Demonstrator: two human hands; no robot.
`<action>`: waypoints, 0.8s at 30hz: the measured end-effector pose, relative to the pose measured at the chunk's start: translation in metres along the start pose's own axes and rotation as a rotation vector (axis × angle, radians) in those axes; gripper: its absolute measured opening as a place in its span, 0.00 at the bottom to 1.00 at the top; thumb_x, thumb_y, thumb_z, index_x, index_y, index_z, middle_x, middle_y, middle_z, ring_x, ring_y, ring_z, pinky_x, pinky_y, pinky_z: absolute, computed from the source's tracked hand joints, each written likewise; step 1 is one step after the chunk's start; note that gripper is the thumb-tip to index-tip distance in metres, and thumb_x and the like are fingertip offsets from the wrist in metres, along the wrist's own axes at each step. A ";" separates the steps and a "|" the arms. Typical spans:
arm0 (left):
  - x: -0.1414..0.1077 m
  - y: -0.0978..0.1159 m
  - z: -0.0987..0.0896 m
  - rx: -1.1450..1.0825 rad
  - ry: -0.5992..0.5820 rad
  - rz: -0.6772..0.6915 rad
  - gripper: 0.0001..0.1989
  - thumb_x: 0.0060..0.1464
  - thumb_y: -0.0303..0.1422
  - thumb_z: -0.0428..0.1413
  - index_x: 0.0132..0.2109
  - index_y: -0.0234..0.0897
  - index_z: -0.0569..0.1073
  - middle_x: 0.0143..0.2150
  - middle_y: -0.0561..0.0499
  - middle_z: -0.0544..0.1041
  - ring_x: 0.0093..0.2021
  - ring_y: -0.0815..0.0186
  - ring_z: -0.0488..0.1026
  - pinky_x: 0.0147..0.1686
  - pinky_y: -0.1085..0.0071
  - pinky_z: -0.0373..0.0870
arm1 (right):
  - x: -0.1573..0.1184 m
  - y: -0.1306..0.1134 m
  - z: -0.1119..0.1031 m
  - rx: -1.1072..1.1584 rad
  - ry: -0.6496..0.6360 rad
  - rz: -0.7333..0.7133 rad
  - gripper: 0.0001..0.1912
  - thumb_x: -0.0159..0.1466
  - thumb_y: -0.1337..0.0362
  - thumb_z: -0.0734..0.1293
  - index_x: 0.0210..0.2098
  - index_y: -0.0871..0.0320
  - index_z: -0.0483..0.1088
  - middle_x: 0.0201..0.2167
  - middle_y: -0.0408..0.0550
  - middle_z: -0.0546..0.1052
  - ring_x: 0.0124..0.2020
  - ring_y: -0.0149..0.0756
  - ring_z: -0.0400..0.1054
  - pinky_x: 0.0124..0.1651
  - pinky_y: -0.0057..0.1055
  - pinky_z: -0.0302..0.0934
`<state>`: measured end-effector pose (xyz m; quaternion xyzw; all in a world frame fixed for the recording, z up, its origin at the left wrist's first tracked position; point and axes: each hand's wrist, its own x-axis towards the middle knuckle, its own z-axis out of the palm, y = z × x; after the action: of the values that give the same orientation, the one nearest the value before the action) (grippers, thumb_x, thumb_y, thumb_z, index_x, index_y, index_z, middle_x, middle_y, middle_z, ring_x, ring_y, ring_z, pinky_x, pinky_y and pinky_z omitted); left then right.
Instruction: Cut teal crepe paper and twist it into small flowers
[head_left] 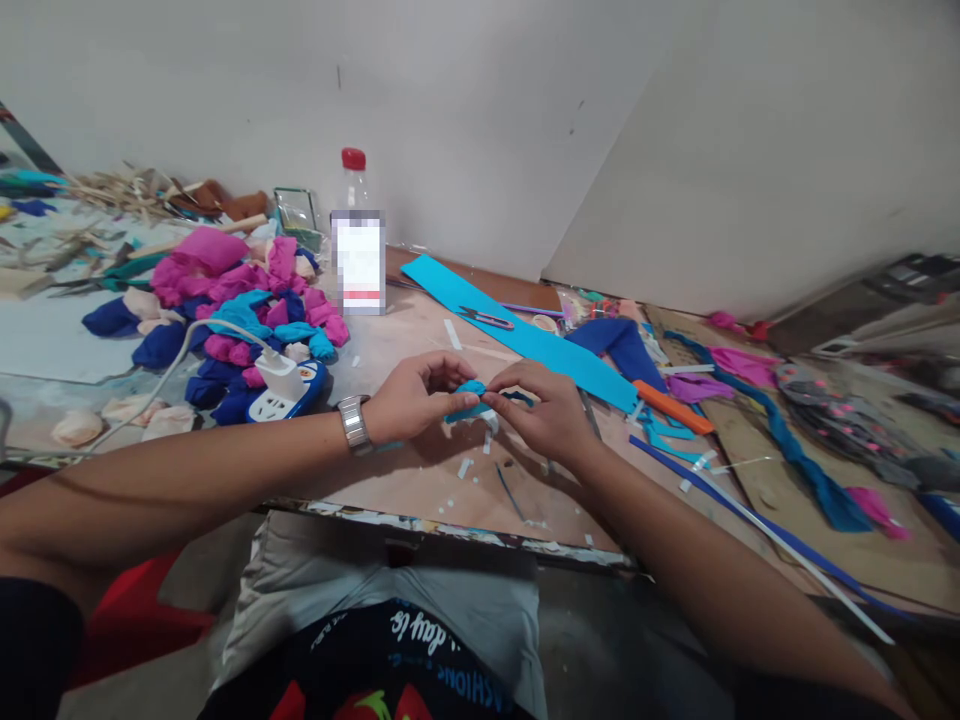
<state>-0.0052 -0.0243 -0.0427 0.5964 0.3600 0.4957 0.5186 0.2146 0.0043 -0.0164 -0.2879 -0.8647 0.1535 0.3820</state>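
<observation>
Between my two hands is a small gathered piece of light blue crepe paper (470,388), just above the table. My left hand (416,400), with a metal watch at the wrist, pinches it between thumb and curled fingers. From the other side, my right hand (541,405) closes thumb and forefinger on its right end. Behind the hands a long, flat light blue strip (559,352) runs diagonally across the table. On that strip lies a small pair of thread snips (486,318). An orange utility knife (673,405) rests at the strip's right end.
Left of the hands sit a white-and-blue power strip (281,400) with a plugged-in cable and a pile of pink and blue paper blossoms (217,275). A red-capped bottle (354,185) stands behind. Cardboard (739,480) with blue and pink scraps lies right. Small white bits dot the tabletop (420,480).
</observation>
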 end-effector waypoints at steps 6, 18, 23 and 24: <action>0.000 -0.001 -0.001 -0.009 -0.023 -0.017 0.17 0.54 0.42 0.70 0.45 0.35 0.81 0.42 0.45 0.84 0.40 0.64 0.80 0.46 0.64 0.77 | -0.003 0.002 0.003 -0.012 0.046 -0.008 0.10 0.68 0.53 0.73 0.36 0.53 0.77 0.34 0.47 0.83 0.37 0.41 0.78 0.44 0.39 0.69; -0.001 -0.003 -0.001 0.036 -0.049 0.010 0.20 0.56 0.45 0.68 0.50 0.35 0.84 0.50 0.41 0.85 0.49 0.58 0.81 0.54 0.57 0.76 | -0.005 0.002 0.004 -0.028 0.062 -0.048 0.10 0.67 0.55 0.74 0.35 0.53 0.76 0.33 0.47 0.83 0.37 0.39 0.78 0.44 0.37 0.69; 0.000 -0.004 -0.001 -0.040 -0.051 -0.029 0.20 0.56 0.46 0.68 0.49 0.36 0.84 0.48 0.42 0.85 0.46 0.60 0.82 0.53 0.58 0.77 | -0.005 0.002 0.004 0.018 0.067 -0.029 0.08 0.67 0.56 0.74 0.36 0.53 0.77 0.35 0.47 0.84 0.37 0.39 0.78 0.44 0.37 0.70; 0.001 -0.004 -0.001 -0.046 -0.056 -0.028 0.20 0.56 0.45 0.68 0.49 0.36 0.84 0.49 0.42 0.85 0.46 0.60 0.82 0.54 0.58 0.77 | -0.005 0.002 0.004 0.017 0.072 -0.025 0.09 0.67 0.55 0.74 0.36 0.53 0.77 0.34 0.47 0.84 0.37 0.39 0.78 0.44 0.38 0.70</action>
<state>-0.0059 -0.0224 -0.0466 0.5929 0.3421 0.4797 0.5489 0.2148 0.0027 -0.0228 -0.2793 -0.8524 0.1457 0.4174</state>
